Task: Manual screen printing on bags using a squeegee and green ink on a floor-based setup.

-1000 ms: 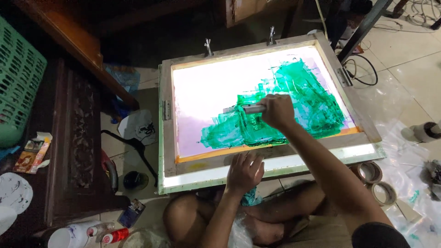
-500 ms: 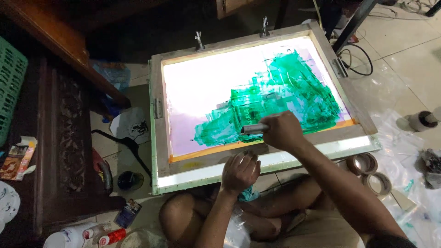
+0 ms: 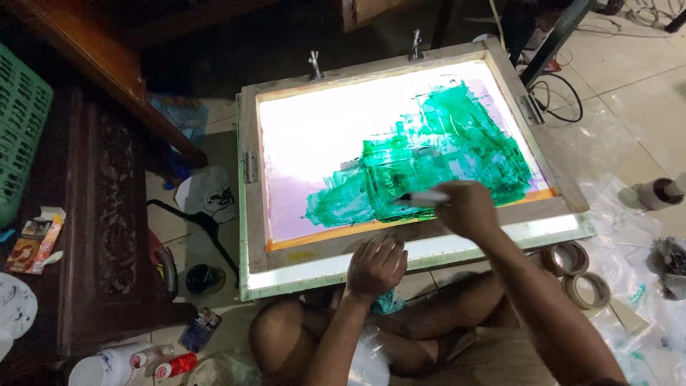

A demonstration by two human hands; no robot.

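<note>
Backlit screen-printing frame [image 3: 246,214] lies flat on the floor, mid-scene, pale wooden border, two metal clamps on its far edge, hinge plates on the left and right rails. Mesh glows white-pink; a big green emulsion patch [image 3: 443,154] covers its right and centre, reaching down toward the near-left. Dark carved wooden cabinet [image 3: 107,214] stands left of the frame, with a green plastic basket [image 3: 21,129] at far left. Clear plastic sheeting [image 3: 629,236] covers the tiled floor on the right. Person sits cross-legged at the near edge, bare knees just below the frame. Right hand [image 3: 468,209] is over the near-right part of the mesh, grip closed on a pale marker-like tool [image 3: 421,197] held roughly level, dark tip pointing left and sitting on the near edge of the green patch. Left hand [image 3: 376,266] rests palm down on the near frame rail, fingers curled, holding nothing I can see. Two tape rolls [image 3: 575,275] lie on the floor just right of the near-right corner, beside the right forearm. A small bottle [image 3: 657,193] stands further right. Small red-and-white containers [image 3: 161,361] lie at near left, by the cabinet foot.
</note>
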